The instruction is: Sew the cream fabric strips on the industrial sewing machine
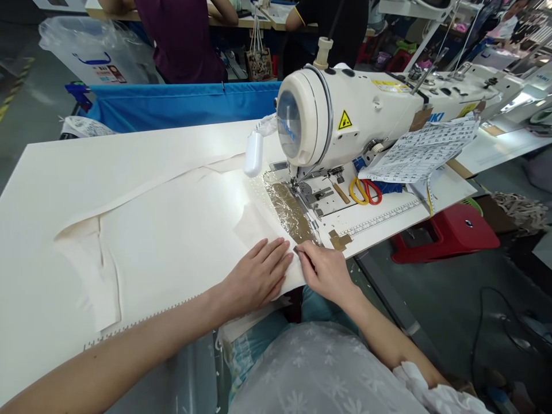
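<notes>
White fabric [254,221] lies over the table beside the sewing machine, a long strip of it curving away to the left. My left hand [259,273] rests flat on the fabric near the table's front edge, fingers stretched out. Just to its right, my right hand [325,269] pinches at the fabric's edge. A small dark thing [295,249] shows at its fingertips, too small to name. The white sewing machine [353,115] stands beyond both hands, its needle area by brown tape [291,213] on the bed.
Scissors [365,191] with yellow and red handles lie on the machine bed beside a wooden-handled tool [340,192]. Printed paper [420,146] hangs at the machine's right. A red stool [448,236] stands on the floor. People sit beyond the blue cloth [185,106].
</notes>
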Demonstrator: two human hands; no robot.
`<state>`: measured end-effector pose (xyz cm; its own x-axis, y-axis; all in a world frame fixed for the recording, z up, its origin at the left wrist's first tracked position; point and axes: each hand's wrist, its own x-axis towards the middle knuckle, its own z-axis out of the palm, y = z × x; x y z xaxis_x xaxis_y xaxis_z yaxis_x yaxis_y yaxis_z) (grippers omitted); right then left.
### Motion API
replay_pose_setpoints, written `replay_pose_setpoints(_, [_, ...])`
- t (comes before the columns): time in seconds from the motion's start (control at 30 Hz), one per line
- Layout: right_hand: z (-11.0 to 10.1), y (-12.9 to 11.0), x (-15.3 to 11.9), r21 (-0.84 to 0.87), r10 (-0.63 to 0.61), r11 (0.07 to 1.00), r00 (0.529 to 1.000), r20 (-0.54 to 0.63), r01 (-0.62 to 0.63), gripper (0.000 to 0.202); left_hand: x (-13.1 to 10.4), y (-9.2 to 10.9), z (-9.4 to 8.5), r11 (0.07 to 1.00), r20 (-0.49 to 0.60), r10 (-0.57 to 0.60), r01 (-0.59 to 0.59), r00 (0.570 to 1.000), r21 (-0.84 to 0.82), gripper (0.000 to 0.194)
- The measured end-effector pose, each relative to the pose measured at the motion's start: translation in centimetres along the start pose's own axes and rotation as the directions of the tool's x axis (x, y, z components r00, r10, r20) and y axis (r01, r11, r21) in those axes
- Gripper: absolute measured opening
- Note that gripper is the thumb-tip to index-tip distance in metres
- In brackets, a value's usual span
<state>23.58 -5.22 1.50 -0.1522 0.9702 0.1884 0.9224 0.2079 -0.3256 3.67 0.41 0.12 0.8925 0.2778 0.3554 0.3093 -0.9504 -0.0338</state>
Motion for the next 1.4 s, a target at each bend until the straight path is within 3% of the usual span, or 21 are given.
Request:
replay_pose_setpoints(0.3, [-2.9, 0.7, -1.9, -0.076, -0.004, 0.997, 0.985, 0.174, 0.018, 0.018, 0.1, 0.0, -0.5, 1.0, 0.019, -0.002, 0.002, 1.0, 0.009, 0.036])
replay_pose_setpoints(0.57, [-1.1, 0.1, 0.2, -0.085, -0.009, 0.996, 0.993, 0.121, 0.02, 0.018, 0.5, -0.7, -0.9, 0.998, 0.025, -0.046, 0.047, 0.999, -0.042, 0.039])
replay_pose_setpoints(0.8, [-0.1, 0.1, 0.0, 0.075, 0.056, 0.996, 0.998, -0.036, -0.054, 0.019, 0.1, -0.6, -0.6, 0.999, 0.052, -0.019, 0.021, 0.998, -0.033, 0.039])
replay_pose_setpoints(1.13, [-0.2, -0.2, 0.3, -0.021, 0.012, 1.0, 0.998, 0.061, -0.011, 0.019, 0.2, -0.6, -0.7, 1.0, 0.056, -0.004, 0.004, 0.998, -0.003, 0.037])
replay_pose_setpoints(1.4, [-2.3, 0.8, -2.3, -0.034, 0.0, 0.999, 0.991, 0.131, 0.005, 0.022, 0.1, -0.5, -0.9, 1.0, 0.047, -0.003, 0.003, 0.999, -0.007, 0.036])
